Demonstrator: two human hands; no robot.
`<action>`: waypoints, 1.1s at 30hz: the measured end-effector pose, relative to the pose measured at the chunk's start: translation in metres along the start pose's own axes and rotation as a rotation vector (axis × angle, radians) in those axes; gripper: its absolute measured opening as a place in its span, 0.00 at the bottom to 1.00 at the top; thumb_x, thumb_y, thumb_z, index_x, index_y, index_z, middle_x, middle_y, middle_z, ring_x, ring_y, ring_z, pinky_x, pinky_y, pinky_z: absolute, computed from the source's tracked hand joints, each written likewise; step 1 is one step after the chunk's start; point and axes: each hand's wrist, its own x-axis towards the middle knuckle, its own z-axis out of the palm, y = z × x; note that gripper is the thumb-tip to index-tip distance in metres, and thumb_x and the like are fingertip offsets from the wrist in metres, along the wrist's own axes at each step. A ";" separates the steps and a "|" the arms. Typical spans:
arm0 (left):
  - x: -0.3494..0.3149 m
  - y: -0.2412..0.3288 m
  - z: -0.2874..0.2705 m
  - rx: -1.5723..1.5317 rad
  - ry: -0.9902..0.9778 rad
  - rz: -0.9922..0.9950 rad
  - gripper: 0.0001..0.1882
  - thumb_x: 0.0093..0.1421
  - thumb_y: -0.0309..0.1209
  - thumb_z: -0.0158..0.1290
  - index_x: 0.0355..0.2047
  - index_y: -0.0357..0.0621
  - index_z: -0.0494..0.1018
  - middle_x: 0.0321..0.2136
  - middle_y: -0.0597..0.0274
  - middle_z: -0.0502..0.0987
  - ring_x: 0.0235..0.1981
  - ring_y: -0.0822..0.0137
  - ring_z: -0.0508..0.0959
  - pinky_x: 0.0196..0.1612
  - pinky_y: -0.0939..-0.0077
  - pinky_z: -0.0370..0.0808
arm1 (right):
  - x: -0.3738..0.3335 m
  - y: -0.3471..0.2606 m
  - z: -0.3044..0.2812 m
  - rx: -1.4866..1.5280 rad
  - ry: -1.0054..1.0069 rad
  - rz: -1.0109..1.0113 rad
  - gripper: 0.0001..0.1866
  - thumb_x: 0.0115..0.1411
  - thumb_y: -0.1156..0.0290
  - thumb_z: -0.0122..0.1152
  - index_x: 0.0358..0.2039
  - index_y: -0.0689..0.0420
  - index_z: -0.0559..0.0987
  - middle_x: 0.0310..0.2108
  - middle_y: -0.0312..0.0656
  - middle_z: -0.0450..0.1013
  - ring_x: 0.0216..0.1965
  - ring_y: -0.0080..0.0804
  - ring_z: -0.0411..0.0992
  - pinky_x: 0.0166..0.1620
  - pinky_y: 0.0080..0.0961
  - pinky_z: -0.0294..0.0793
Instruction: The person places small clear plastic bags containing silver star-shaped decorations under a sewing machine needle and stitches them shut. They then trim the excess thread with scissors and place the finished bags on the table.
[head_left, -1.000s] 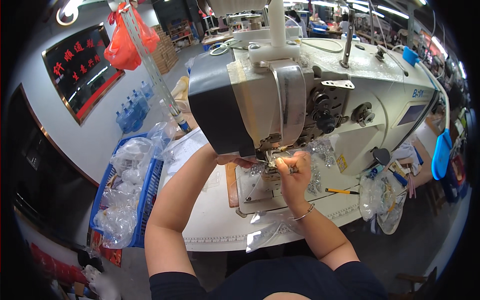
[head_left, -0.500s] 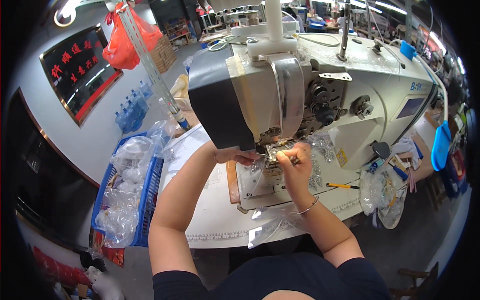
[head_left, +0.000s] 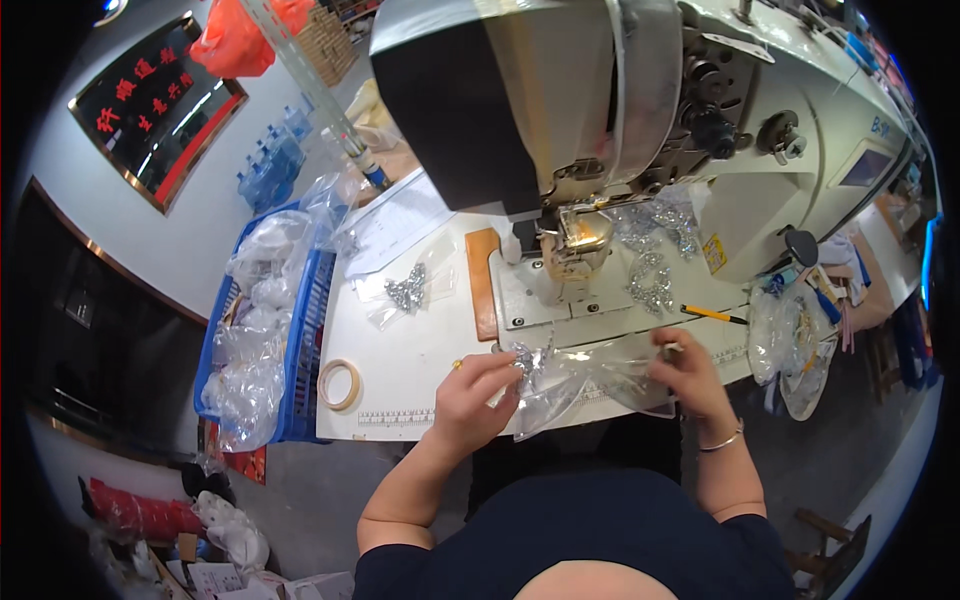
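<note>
White worktable under the sewing machine, and from afar I watch the left hand pinch a silvery cluster beside the clear bag; right hand curls at the bag's other end, grip unclear; bag handling, I judge, next needing light fingers

Spreads as a white tabletop under sewing machine, papers, tape roll, bagged silvery pieces and, up front, clear plastic.

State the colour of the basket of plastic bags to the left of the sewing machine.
The basket is blue; it shows best in the head view.
</note>
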 end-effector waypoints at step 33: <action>0.001 -0.007 -0.008 0.020 0.021 0.585 0.12 0.43 0.20 0.57 0.29 0.41 0.70 0.37 0.59 0.77 0.32 0.62 0.77 0.32 0.74 0.77 | 0.046 -0.086 0.060 -0.594 -0.724 -0.972 0.09 0.49 0.62 0.65 0.31 0.50 0.79 0.29 0.34 0.71 0.28 0.32 0.72 0.29 0.25 0.71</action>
